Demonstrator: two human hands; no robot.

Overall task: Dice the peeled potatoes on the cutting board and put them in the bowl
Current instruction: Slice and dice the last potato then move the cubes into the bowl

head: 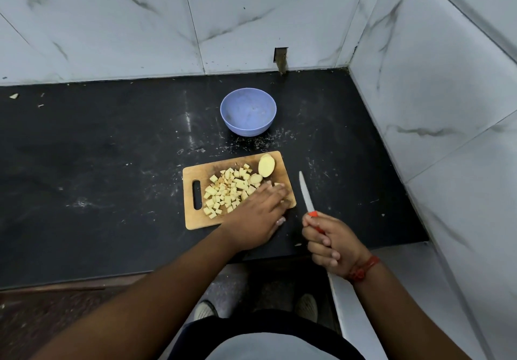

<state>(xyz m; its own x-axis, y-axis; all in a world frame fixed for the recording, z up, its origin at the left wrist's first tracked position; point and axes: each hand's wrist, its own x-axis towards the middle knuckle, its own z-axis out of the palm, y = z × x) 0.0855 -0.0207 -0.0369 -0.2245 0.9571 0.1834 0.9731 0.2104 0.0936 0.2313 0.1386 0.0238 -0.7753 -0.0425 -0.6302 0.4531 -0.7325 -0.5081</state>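
A wooden cutting board (195, 219) lies on the black counter. A heap of diced potato cubes (226, 191) covers its middle. A peeled potato half (266, 165) sits at its far right corner, with a smaller piece (255, 178) beside it. My left hand (257, 217) lies flat on the board's right part, fingers straight, against the cubes. My right hand (333, 245) grips the red handle of a knife (305, 193), blade pointing away, to the right of the board. A blue bowl (248, 112) stands behind the board with nothing in it.
The black counter (98, 163) ends at a marble-tiled wall behind and another on the right (447, 108). Small scraps lie at the far left (14, 96). The counter's front edge runs below my hands, with my feet (205, 310) on the floor.
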